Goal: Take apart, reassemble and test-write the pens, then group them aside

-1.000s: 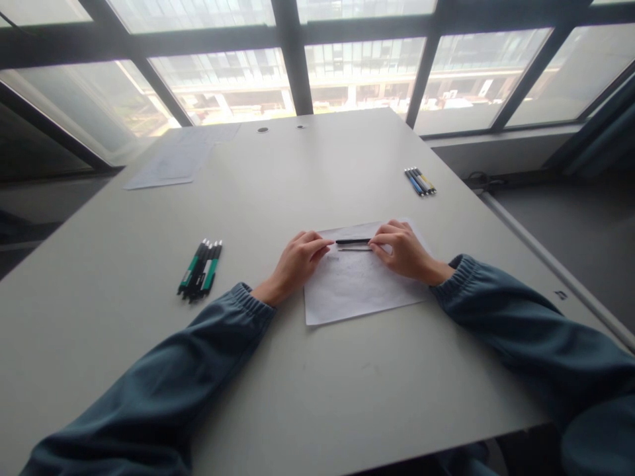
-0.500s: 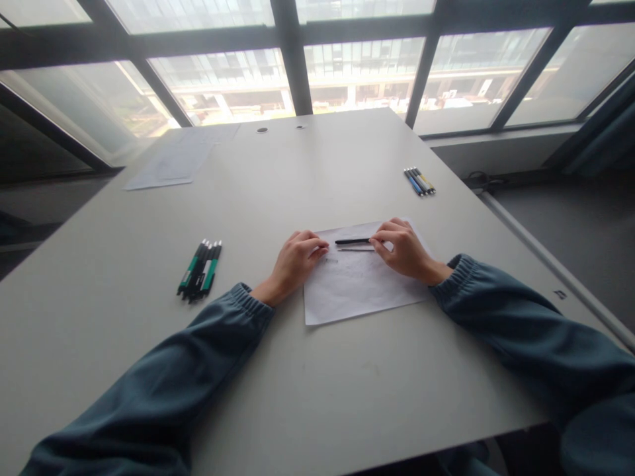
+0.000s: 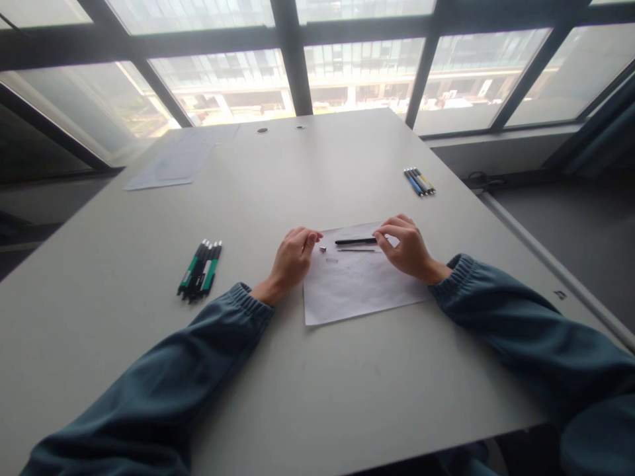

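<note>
A white paper sheet (image 3: 362,287) lies on the table under parts of a pen. My right hand (image 3: 404,246) is at the right end of the black pen barrel (image 3: 354,242), thumb and index finger close together; whether they grip it is too small to tell. Just below the barrel lies a thin refill (image 3: 356,250). At the sheet's left edge is my left hand (image 3: 292,256), its fingers curled and nothing seen in them. Beside its fingertips sits a small metallic tip (image 3: 323,249), with a small clear piece, perhaps a spring, (image 3: 331,260) below it.
Several green and black pens (image 3: 200,271) lie left of my left forearm. A group of pens with blue and yellow parts (image 3: 419,181) rests at the back right. More paper (image 3: 169,158) is at the far left of the white table (image 3: 317,396), near the windows.
My left hand has drawn back slightly from the small metallic tip, which now shows on the paper. My right fingers have shifted slightly at the barrel's right end, uncovering more of it.
</note>
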A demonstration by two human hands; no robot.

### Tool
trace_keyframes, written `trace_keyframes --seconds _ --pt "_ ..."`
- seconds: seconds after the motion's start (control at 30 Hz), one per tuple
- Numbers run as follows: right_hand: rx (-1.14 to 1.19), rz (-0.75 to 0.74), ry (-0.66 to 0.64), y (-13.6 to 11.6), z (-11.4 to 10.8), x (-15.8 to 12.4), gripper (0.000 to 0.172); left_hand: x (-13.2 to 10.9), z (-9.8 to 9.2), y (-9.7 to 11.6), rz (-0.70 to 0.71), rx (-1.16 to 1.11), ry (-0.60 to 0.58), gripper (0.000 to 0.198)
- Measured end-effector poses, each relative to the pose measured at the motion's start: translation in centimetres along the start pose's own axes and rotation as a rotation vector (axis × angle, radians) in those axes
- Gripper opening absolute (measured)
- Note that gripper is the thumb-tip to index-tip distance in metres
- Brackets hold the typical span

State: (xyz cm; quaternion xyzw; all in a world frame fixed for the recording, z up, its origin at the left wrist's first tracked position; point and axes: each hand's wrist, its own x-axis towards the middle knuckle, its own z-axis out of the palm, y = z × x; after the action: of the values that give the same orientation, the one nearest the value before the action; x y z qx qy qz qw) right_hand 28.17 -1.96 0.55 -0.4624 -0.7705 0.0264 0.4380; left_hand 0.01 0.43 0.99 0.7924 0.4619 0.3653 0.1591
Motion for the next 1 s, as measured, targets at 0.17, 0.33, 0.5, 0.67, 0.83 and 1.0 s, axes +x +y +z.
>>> trace_keyframes --seconds 0.17,0.33,0.5,0.67,0.83,1.0 --pt "0.051 0.046 0.093 -0.40 -0.28 0.17 0.021 -0.06 -0.09 0.07 0.004 -0.014 -0.003 0.042" --pt "0.070 0.066 0.100 -0.52 -0.30 0.17 0.021 0.00 -0.17 0.29 0.012 0.004 -0.001 0.044" --pt "0.069 0.037 0.109 -0.42 -0.25 0.13 0.021 -0.01 -0.27 0.45 0.024 0.003 -0.009 0.043" --pt "0.062 0.042 0.099 -0.40 -0.27 0.13 0.021 -0.04 -0.27 0.30 0.036 0.004 -0.017 0.039" --pt "0.054 0.040 0.076 -0.29 -0.22 0.19 0.019 -0.10 -0.25 0.31 0.115 0.029 -0.016 0.023" --pt "0.083 0.005 0.032 -0.27 -0.21 0.16 0.012 -0.21 0.07 -0.09 0.190 0.049 -0.049 0.016"
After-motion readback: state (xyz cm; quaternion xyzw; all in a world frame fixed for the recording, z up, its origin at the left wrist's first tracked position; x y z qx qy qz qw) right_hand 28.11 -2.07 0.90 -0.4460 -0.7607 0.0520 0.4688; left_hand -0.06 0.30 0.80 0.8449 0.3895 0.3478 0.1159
